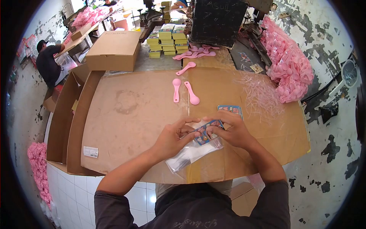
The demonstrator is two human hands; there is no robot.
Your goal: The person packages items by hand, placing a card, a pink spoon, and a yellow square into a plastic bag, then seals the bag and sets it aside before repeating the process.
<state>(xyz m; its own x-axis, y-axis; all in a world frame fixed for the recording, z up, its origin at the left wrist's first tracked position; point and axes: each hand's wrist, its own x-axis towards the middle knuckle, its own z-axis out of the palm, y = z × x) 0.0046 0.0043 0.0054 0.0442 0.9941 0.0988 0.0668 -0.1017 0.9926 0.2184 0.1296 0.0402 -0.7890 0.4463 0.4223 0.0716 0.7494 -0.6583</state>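
Observation:
A small blue printed card (203, 138) is pinched between my two hands, tilted a little above the cardboard-covered table. My left hand (173, 136) is closed on its left end, thumb on top. Closed on the right end is my right hand (233, 130), also with the thumb on the card. Clear plastic bags (187, 156) lie under the card and my hands. More blue printed cards (233, 109) show just beyond my right hand, partly hidden by it. Farther forward lie three pink scoops: one (176, 91) upright in view, another (192, 94) beside it, and a third (186, 68) behind them.
Pink scoops (198, 53) are heaped at the back, near stacked yellow-edged cards (167, 36). A closed carton (113, 47) stands back left; an open box (63, 126) adjoins the left edge. Pink strips (263, 95) and bagged pink pieces (291, 65) are at right. A person (48, 65) sits far left.

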